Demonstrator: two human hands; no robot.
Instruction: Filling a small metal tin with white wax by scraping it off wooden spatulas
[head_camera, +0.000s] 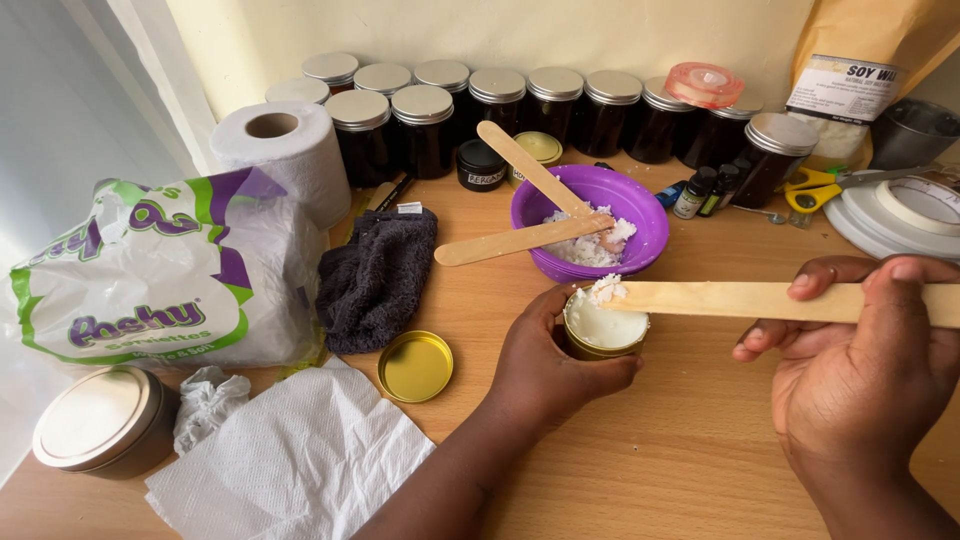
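In the head view, the left hand (545, 365) is curled around a small gold tin (603, 332), with the fingers and thumb pressed on its sides. The tin stands on the wooden table (650, 450), just in front of a purple bowl (590, 220). It is full of smooth white wax, and a little lump of crumbly white flakes sits on top at the back. The right hand (865, 365) pinches a flat wooden stick (760, 299) between the thumb and the fingers. The stick lies almost flat, and its far tip rests on the white flakes over the tin. The purple bowl holds more white flakes, and two more wooden sticks (530, 205) lean in it, crossed over each other. A round gold lid (415, 366) lies open side up on the table, to the left of the tin and apart from it. Beside the lid are a dark cloth (375, 280) and a white paper towel (290, 460). Farther left are a bag of tissues (150, 280), a roll of toilet paper (285, 150) and a big closed tin (100, 420). A row of dark jars with silver lids (500, 110) stands along the wall at the back. On the right side are yellow scissors (815, 187) and some tiny bottles (705, 190).
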